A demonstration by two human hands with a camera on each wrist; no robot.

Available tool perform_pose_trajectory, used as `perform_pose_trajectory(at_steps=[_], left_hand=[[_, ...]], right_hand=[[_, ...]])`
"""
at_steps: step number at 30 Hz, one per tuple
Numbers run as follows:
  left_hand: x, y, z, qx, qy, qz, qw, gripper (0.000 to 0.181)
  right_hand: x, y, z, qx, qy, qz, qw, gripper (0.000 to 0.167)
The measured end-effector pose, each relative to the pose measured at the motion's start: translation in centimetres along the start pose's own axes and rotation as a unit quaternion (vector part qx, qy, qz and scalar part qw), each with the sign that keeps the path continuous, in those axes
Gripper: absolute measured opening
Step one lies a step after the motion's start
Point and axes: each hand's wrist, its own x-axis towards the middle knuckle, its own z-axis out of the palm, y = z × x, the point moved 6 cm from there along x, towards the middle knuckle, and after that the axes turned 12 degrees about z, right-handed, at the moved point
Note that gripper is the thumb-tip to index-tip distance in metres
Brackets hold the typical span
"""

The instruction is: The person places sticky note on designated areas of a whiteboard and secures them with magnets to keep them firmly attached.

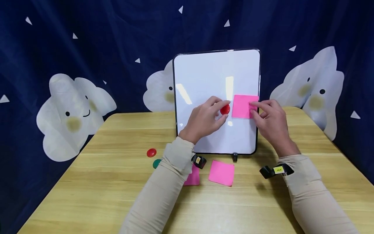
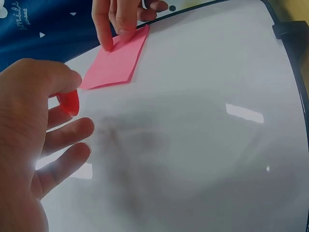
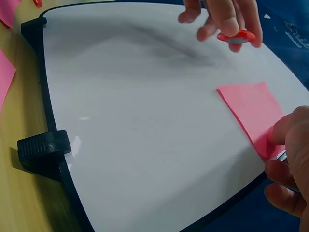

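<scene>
My left hand (image 1: 206,117) pinches a round red magnet (image 1: 225,109) between thumb and fingers, just in front of the whiteboard (image 1: 201,78). In the right wrist view the magnet (image 3: 236,36) shows its grey back, apart from the board. A pink sticky note (image 1: 241,106) lies against the right side of the whiteboard. The right hand (image 1: 271,122) pinches that note's right edge with thumb and fingers, beside the board's black rim. From the left wrist view, the note (image 2: 116,60) is close beyond the magnet (image 2: 70,102).
On the wooden table (image 1: 117,195) lie another red magnet (image 1: 151,152), a green magnet (image 1: 156,163) partly behind the left sleeve, and two more pink notes, one (image 1: 221,173) in full view and one (image 1: 193,177) partly covered. Black feet (image 1: 235,157) support the board. Behind hangs a dark blue curtain (image 1: 117,32).
</scene>
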Motion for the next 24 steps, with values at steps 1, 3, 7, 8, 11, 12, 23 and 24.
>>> perform_pose_trajectory(at_steps=[1, 3, 7, 8, 11, 12, 23, 24], left_hand=[[0.1, 0.0, 0.1, -0.001, 0.002, -0.001, 1.0, 0.04], [0.4, 0.1, 0.2, 0.0, 0.008, 0.0, 1.0, 0.04], [1.0, 0.3, 0.3, 0.007, 0.019, 0.003, 0.9998, 0.041], [1.1, 0.3, 0.3, 0.007, 0.02, 0.003, 0.9998, 0.041], [1.5, 0.5, 0.5, 0.006, 0.019, 0.004, 0.9998, 0.04], [1.6, 0.5, 0.6, 0.006, 0.017, 0.003, 0.9998, 0.04], [3.1, 1.2, 1.4, -0.001, 0.004, 0.014, 0.9999, 0.041], [3.3, 1.3, 1.4, -0.002, 0.005, 0.016, 0.9999, 0.041]], right_hand=[[0.0, 0.1, 0.0, -0.001, -0.001, 0.002, 1.0, 0.029], [0.0, 0.2, 0.1, -0.003, -0.002, 0.004, 1.0, 0.03], [0.0, 0.3, 0.2, 0.0, 0.002, 0.001, 1.0, 0.029], [0.0, 0.3, 0.2, 0.0, 0.003, 0.001, 1.0, 0.029], [0.0, 0.3, 0.3, 0.001, 0.004, -0.002, 1.0, 0.03], [0.0, 0.3, 0.3, 0.002, 0.004, -0.002, 1.0, 0.03], [-0.2, 0.0, 0.3, 0.006, 0.005, -0.008, 0.9999, 0.03], [-0.2, -0.1, 0.3, 0.006, 0.006, -0.008, 0.9999, 0.03]])
